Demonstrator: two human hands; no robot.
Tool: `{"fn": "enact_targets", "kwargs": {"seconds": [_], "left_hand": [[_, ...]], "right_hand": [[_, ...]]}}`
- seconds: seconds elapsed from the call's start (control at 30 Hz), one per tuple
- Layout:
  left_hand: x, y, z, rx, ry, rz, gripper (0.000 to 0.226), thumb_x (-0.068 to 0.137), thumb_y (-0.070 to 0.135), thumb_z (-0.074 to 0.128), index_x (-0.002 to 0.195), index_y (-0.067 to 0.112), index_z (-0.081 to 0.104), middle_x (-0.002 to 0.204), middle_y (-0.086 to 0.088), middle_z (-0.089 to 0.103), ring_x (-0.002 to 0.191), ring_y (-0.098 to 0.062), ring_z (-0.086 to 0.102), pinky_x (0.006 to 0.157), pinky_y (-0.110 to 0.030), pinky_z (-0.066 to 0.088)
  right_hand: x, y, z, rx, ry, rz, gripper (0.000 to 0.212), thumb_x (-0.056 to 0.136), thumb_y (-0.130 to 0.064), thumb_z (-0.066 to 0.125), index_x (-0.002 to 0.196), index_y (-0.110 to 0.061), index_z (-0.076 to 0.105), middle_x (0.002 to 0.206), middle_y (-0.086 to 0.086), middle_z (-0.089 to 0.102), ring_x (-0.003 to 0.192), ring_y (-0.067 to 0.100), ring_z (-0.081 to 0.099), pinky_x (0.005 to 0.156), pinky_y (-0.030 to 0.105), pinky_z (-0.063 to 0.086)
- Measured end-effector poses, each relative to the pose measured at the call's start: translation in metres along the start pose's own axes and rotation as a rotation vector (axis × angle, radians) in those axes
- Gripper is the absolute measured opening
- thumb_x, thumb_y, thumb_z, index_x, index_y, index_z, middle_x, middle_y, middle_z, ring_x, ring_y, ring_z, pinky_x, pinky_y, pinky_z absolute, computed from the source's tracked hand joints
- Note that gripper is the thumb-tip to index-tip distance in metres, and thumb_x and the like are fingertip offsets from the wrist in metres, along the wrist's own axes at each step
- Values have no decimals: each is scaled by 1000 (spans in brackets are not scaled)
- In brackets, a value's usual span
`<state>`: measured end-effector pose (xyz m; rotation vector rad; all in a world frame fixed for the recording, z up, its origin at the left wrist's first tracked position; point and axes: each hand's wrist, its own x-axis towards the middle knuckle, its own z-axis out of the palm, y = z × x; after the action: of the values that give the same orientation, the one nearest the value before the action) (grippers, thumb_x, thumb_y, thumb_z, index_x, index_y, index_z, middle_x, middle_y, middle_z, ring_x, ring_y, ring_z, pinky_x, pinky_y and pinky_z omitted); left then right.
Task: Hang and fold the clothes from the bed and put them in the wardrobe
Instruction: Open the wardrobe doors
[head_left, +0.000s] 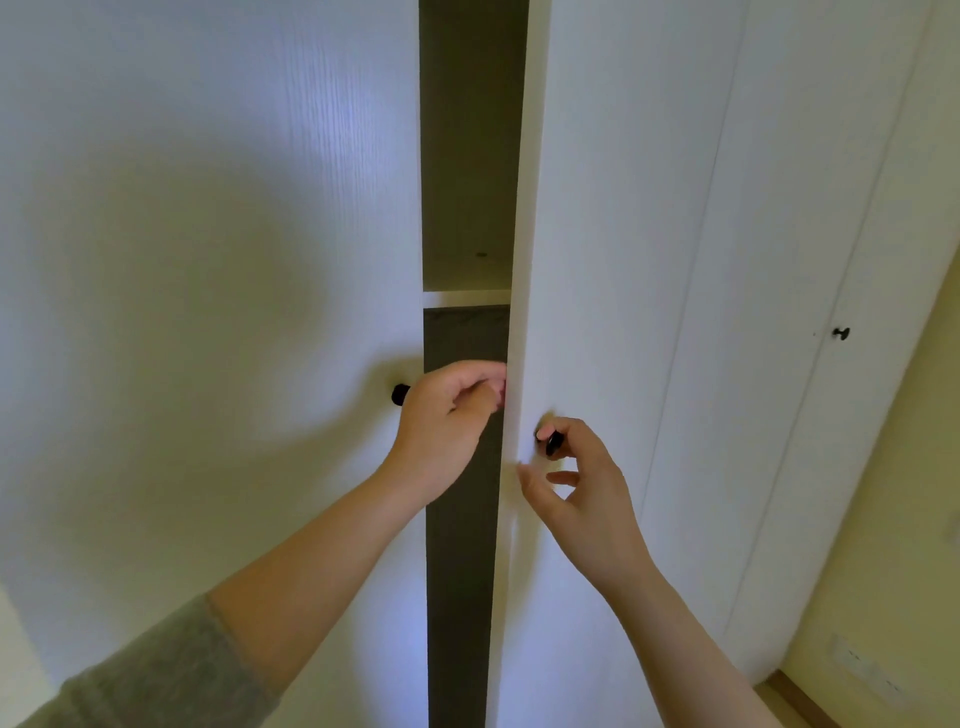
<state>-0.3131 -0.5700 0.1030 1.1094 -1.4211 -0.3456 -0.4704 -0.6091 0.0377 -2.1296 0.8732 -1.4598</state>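
A white wardrobe fills the view. Its left door (208, 260) is closed. The right door (613, 260) stands slightly ajar, leaving a narrow gap. My left hand (447, 415) reaches across the gap and curls its fingers round the inner edge of the right door. My right hand (576, 478) curls its index finger over that door's black knob (551, 442), thumb just below it. The left door's black knob (400, 394) peeks out beside my left hand. In the gap I see a white shelf (465, 297) with something dark grey (465, 338) below. No clothes from the bed are in view.
Further right is another white wardrobe door with a small black knob (840, 333). A pale yellow wall (893, 519) with a socket plate (857, 665) lies at the far right, and a strip of floor (800, 701) shows below it.
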Motion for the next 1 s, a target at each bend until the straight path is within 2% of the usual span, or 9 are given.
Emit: {"fn": "enact_targets", "kwargs": {"seconds": [0.07,0.13,0.27,0.4,0.57,0.7,0.77,0.9,1.0], "left_hand": [[0,6,1,-30,-21,-12,36,98,7,48,100,34,72,100,14,73,98,-6,68,87,-25,56],[0,5,-2,1,-22,-19,37,97,5,48,99,33,71,97,14,73,95,-5,69,87,-26,56],[0,5,-4,49,-19,-2,35,96,4,50,102,32,71,97,15,73,95,-5,68,87,-25,56],[-2,7,-2,44,-20,-5,34,96,6,51,103,33,71,98,16,72,95,-2,67,88,-25,56],[-3,7,-12,58,-51,10,26,96,8,54,106,25,72,100,12,71,97,-4,66,91,-29,55],[-8,2,-16,76,8,3,25,95,13,56,108,29,69,100,15,71,99,-3,66,93,-25,53],[-13,-5,-17,88,11,-13,25,94,13,57,106,32,69,100,16,71,98,-1,65,90,-17,52],[-22,-20,-5,51,-44,-55,27,91,11,58,102,33,69,97,19,72,93,4,65,81,-6,47],[-31,-32,15,-2,-87,-110,27,91,8,59,98,33,69,96,17,72,92,5,66,77,-4,45]], "right_hand": [[-12,7,8,-25,80,18,59,82,-41,73,132,-39,40,129,-26,43,118,1,51,90,22,52],[-25,14,21,-58,92,103,93,77,-52,75,148,-40,16,150,-21,24,136,3,37,102,25,43],[-31,20,46,-183,89,249,115,70,-69,70,151,-41,-7,159,-22,-1,149,15,18,108,30,30],[-14,15,55,-267,128,294,113,78,-57,72,154,-32,-7,163,-11,0,150,18,19,112,35,34],[-10,10,52,-253,83,328,116,78,-41,77,152,-38,-13,164,-14,-2,144,20,33,106,38,47],[-22,14,30,-246,84,311,111,75,-44,76,153,-41,-3,162,-19,9,141,16,39,102,27,41],[-29,15,16,-196,72,315,103,74,-44,74,153,-43,8,160,-21,20,138,16,43,101,30,45],[-49,12,-14,-12,63,292,78,78,-30,68,146,-43,34,136,-27,53,123,-2,53,99,15,45],[-64,11,-39,-18,97,238,50,79,-13,60,123,-36,59,97,-25,68,88,-3,64,78,5,46]]}}
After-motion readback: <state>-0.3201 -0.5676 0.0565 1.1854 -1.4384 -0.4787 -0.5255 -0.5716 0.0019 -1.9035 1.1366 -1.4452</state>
